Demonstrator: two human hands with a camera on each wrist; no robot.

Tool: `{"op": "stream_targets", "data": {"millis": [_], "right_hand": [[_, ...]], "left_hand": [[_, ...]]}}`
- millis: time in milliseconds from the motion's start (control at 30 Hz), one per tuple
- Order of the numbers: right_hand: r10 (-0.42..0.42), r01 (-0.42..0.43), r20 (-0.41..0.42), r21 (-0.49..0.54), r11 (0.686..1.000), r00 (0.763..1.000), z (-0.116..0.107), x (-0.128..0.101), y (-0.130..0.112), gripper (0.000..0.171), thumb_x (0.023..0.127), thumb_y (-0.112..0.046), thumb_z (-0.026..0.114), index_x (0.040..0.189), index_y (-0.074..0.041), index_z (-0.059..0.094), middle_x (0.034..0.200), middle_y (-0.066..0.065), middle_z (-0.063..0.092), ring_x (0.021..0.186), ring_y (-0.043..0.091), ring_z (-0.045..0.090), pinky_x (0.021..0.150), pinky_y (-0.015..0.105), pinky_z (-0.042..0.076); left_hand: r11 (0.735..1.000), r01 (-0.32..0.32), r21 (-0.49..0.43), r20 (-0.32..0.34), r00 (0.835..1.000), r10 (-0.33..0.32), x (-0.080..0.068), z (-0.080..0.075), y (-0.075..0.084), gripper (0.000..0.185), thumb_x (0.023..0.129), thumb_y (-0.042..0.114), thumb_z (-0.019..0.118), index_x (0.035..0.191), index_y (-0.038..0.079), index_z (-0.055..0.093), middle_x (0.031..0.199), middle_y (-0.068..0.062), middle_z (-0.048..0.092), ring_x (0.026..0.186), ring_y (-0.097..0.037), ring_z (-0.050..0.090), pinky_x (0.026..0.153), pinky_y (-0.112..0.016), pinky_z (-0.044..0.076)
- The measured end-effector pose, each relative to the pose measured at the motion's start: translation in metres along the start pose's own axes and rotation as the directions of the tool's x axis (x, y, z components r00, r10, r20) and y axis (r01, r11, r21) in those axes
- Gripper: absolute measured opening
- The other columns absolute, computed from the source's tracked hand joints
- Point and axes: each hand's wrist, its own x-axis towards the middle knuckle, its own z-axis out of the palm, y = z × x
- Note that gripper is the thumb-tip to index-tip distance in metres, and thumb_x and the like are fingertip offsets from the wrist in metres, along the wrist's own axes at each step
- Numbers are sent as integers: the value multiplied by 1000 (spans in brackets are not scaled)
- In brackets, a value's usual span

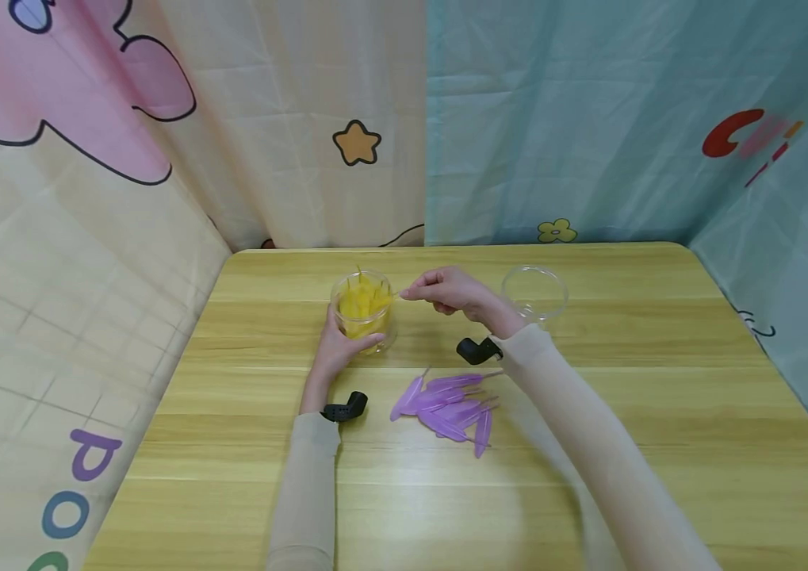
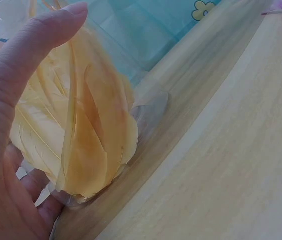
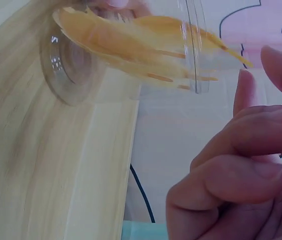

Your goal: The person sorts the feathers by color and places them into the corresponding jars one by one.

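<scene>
Left hand: One left hand [image 1: 338, 347], its fingers and thumb curved round a clear cup, pressing its wall.
Clear cups: Two in all; the filled cup [image 1: 364, 319] stands upright left of centre toward the table's far edge, the second cup [image 1: 553, 309] to its right, well apart.
Yellow feathers: A bunch of yellow feathers [image 1: 362, 300] packs the left cup, quills up; too overlapped for an exact count.
Right hand: One right hand [image 1: 455, 292], just right of the filled cup's rim, thumb and forefinger at the end of one quill [image 3: 238, 56] that leans out; whether they pinch it, one cannot tell. The other fingers are curled.
Purple feathers: At least seven purple feathers [image 1: 446, 404], heaped between the two forearms, nearer than both cups; overlap hides the full number.
Wrists: Two black cameras [image 1: 348, 407], one on each.
Setting: One wooden table [image 1: 660, 357], printed curtains [image 1: 553, 103] behind.
</scene>
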Motion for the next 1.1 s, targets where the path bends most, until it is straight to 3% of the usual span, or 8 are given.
{"op": "stream_targets", "data": {"millis": [300,600,933,1100], "right_hand": [[-20,20,-24,13,1000,1000,-1,-5,7,27,87,-35,69,92,-8,66,55,-1,36,46,11,31,44,23,24],[-137,151,-117,119,981,984,-15,-34,14,25,88,-28,69,97,-5,65,57,-4,39,47,12,29,48,25,27],[-276,319,-274,126,939,921,-48,-82,25,14,88,-20,69,94,-8,65,60,-1,45,49,12,33,48,26,32],[-308,380,-379,130,916,873,-61,-105,39,8,88,-14,69,93,-8,68,65,0,52,49,15,35,49,29,33]], "left_hand": [[1000,-1,8,-1,1000,1,0,1,0,113,64,29,90,150,23,17,141,-8,38,125,-24,39,105,-44,27],[1000,-6,19,-4,1000,6,1,0,1,114,63,32,90,150,23,17,142,-8,37,127,-23,38,106,-44,26],[1000,10,21,-5,1000,-10,2,0,-1,115,63,29,90,150,21,16,144,-11,35,128,-25,36,107,-44,25],[1000,14,26,0,1000,-14,1,0,0,115,64,26,90,150,20,15,145,-12,34,129,-26,36,107,-45,24]]}}
